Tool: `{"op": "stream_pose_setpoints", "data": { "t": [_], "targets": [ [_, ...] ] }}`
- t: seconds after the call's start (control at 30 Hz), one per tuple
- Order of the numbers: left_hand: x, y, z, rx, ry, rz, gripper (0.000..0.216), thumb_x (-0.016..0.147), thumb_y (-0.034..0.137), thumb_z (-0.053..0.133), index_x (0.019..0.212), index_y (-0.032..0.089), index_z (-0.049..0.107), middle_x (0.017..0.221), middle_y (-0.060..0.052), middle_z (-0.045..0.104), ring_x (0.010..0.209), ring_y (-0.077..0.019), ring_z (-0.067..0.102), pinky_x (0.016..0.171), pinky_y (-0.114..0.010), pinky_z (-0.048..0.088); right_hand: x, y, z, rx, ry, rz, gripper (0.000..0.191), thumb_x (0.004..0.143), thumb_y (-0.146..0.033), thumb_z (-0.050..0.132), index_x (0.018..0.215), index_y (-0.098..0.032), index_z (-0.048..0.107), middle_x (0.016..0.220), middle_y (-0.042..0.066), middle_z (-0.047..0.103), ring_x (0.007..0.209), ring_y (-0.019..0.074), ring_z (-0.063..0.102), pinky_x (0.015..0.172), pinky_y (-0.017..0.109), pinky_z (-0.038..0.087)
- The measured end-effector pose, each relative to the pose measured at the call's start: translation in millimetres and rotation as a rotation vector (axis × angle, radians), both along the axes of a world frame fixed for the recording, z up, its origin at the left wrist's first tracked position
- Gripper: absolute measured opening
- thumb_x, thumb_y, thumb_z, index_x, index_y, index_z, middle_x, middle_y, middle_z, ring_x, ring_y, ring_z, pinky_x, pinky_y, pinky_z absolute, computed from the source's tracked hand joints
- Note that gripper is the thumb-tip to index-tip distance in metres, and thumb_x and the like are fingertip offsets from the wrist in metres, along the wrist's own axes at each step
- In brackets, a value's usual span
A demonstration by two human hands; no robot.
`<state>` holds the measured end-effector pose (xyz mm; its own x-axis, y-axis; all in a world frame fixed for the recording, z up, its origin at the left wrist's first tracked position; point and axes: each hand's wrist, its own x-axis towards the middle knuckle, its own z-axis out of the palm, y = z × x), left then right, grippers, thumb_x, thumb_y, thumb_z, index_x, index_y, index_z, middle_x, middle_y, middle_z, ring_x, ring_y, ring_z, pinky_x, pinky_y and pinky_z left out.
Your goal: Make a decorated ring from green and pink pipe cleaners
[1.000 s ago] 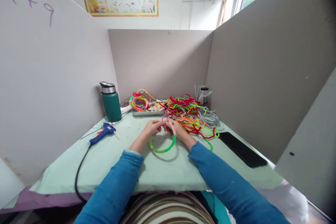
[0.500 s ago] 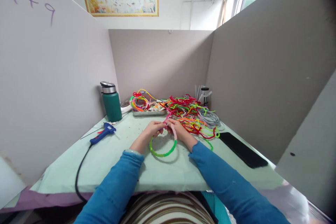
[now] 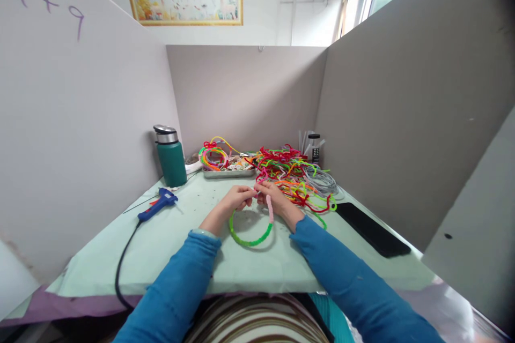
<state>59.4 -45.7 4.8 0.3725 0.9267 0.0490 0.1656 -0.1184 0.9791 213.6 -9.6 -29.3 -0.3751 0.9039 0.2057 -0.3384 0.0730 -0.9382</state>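
A ring wrapped in fuzzy pipe cleaner (image 3: 250,243), green along its lower curve and pale pink on the right, hangs from my hands over the table. My left hand (image 3: 238,197) is closed in a pinch at the ring's upper left. Close against it, my right hand (image 3: 272,196) pinches a bright pink pipe cleaner (image 3: 262,176) at the ring's top. The fingertips nearly meet, so the exact join between ring and pipe cleaner is hidden.
Behind my hands lies a tangled heap of pipe cleaners (image 3: 281,163), beside a metal tray (image 3: 229,174) with finished-looking rings. A blue glue gun (image 3: 159,204) and green bottle (image 3: 171,163) stand left; a black phone-like slab (image 3: 372,229) lies right.
My right hand's fingers have shifted slightly along the bright pink pipe cleaner. The ring's pale pink part has swung a little right and down; my left hand stays nearly still.
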Motion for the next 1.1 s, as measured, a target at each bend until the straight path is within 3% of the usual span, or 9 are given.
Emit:
{"op": "stream_pose_setpoints", "data": {
  "t": [0.27,0.7,0.9,1.1],
  "targets": [
    [0,3,-1.3,0.056,0.001,0.017,0.037,0.063,0.048,0.066,0.070,0.014,0.054,0.048,0.006,0.046,0.033,-0.0016,0.028,0.037,-0.020,0.013,0,1,0.6,-0.017,-0.012,0.002,0.036,0.062,-0.043,0.072,0.067,-0.017,0.048,0.048,-0.007,0.044,0.041,0.0056,0.037,0.042,0.020,0.027],
    [0,3,2.6,0.114,-0.034,0.211,0.034,0.064,0.046,0.064,0.069,0.013,0.056,0.048,0.007,0.041,0.034,-0.0015,0.027,0.037,-0.020,0.015,1,-9,7.8,0.024,-0.024,0.040,0.035,0.062,-0.039,0.072,0.065,-0.018,0.044,0.049,-0.008,0.040,0.041,0.0047,0.031,0.041,0.020,0.022],
    [-1,7,-0.5,0.105,-0.056,0.262,0.039,0.065,0.045,0.064,0.089,0.014,0.060,0.048,0.007,0.044,0.033,-0.0022,0.028,0.037,-0.019,0.015,1,-9,5.9,0.034,-0.047,0.030,0.036,0.062,-0.040,0.073,0.066,-0.018,0.045,0.050,-0.007,0.040,0.042,0.0053,0.032,0.041,0.020,0.023],
    [-3,6,1.1,0.105,-0.017,0.282,0.038,0.064,0.047,0.064,0.079,0.012,0.063,0.049,0.006,0.043,0.034,-0.0019,0.028,0.037,-0.020,0.015,0,-10,3.6,0.077,-0.070,0.020,0.034,0.063,-0.041,0.072,0.063,-0.017,0.048,0.051,-0.006,0.039,0.043,0.0054,0.030,0.041,0.021,0.023]
  ]
}}
